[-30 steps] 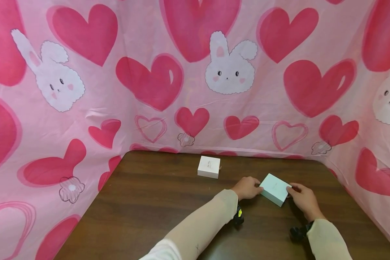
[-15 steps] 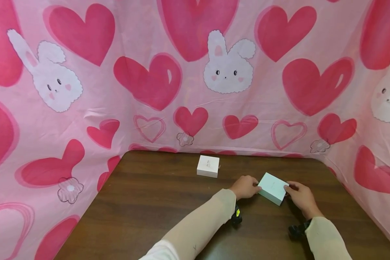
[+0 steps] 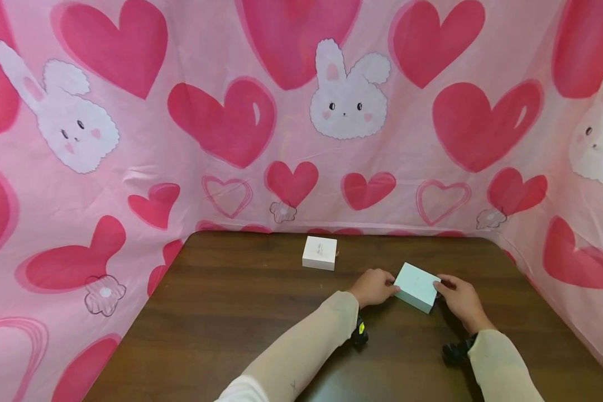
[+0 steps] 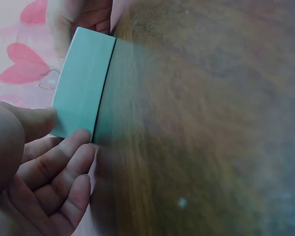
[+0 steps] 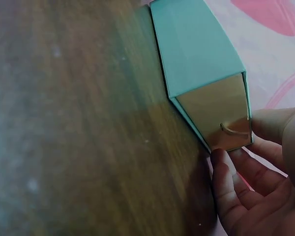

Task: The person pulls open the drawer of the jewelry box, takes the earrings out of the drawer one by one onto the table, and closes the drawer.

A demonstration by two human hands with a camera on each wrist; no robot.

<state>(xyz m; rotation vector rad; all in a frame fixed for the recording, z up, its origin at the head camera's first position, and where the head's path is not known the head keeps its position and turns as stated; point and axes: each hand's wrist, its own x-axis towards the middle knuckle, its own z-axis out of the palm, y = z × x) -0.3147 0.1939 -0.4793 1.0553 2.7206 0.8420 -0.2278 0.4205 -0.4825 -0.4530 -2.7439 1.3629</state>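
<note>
A mint-green drawer box (image 3: 416,282) lies on the brown table, toward the right in the head view. My left hand (image 3: 373,288) pinches its left end, thumb on the upper edge and fingertips low on the side, as the left wrist view shows. At the opposite end my right hand (image 3: 463,302) holds the box by thumb and fingers. In the right wrist view the tan drawer front (image 5: 206,110) sits inside the green sleeve, with a small loop pull (image 5: 232,132) on it. The right fingertips are around the edges of that end.
A white box (image 3: 319,253) with small print on top stands farther back on the wooden table (image 3: 231,301), left of the green one. Pink heart-and-rabbit cloth (image 3: 281,134) hangs behind the table and along both sides.
The head view has shifted slightly, so everything appears a little farther left and higher. Both hands keep their hold on the green box, which looks nearly unmoved on the table.
</note>
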